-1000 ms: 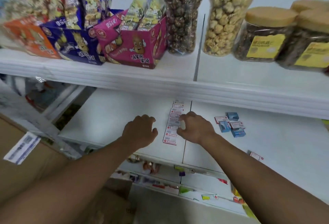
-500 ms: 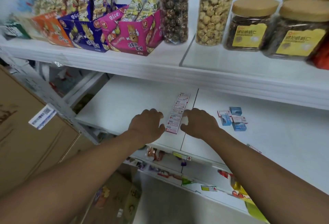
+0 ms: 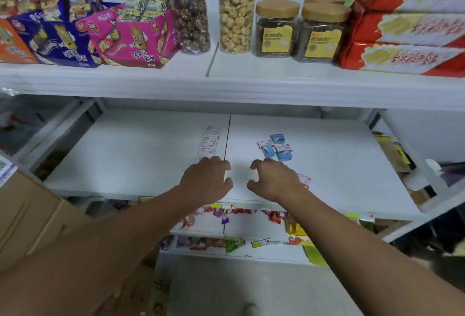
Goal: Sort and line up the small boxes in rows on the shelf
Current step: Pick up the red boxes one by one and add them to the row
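Your left hand [image 3: 205,180] & right hand [image 3: 273,181] have pulled back off the white row [image 3: 210,142], now just in front of it; fingers loosely curled, holding nothing. Row looks done, left of the shelf seam [image 3: 227,137]. Blue boxes [image 3: 276,147], right of the seam, still a loose cluster, prob next.

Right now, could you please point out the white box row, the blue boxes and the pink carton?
white box row [image 3: 210,143]: head view, on a middle box's top.
blue boxes [image 3: 283,155]: head view, on the nearest box's face.
pink carton [image 3: 136,44]: head view, on its front panel.
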`<state>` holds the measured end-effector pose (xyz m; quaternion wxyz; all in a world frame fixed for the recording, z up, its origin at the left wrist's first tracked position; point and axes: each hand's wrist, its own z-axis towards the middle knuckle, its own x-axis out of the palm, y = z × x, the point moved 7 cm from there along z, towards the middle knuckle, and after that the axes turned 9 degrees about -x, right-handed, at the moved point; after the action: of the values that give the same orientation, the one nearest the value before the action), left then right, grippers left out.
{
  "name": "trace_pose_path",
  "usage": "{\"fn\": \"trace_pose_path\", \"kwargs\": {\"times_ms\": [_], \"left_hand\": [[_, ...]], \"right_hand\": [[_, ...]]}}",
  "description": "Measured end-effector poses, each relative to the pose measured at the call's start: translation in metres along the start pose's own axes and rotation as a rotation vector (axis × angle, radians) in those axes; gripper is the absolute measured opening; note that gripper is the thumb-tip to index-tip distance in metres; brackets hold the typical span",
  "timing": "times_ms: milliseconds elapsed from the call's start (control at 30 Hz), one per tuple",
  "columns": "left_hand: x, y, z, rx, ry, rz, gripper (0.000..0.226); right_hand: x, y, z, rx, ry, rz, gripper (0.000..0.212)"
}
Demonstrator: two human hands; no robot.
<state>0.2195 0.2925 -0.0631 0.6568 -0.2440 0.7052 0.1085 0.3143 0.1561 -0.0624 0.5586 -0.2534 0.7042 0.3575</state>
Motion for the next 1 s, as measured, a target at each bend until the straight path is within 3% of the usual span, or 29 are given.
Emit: {"fn": "trace_pose_path", "kwargs": {"times_ms": [367,567,867,1000], "left_hand": [[0.061,-0.112,-0.045,0.264,0.112,0.001,0.047],[0.052,-0.163,-0.067,0.325,0.101,0.052,0.047],[0.05,-0.226,-0.078,0.237,0.05,0.114,0.049],[0.05,-0.244,-0.081,0.129,-0.106,0.326,0.047]], "right_hand": [[0.011,-0.073,-0.151,0.289,-0.002,0.048,0.056],[-0.006,-0.111,-0.201,0.355,-0.032,0.055,0.058],[-0.013,-0.167,-0.229,0.295,-0.04,0.084,0.06],[-0.015,-0.196,-0.239,0.235,-0.038,0.09,0.062]]}}
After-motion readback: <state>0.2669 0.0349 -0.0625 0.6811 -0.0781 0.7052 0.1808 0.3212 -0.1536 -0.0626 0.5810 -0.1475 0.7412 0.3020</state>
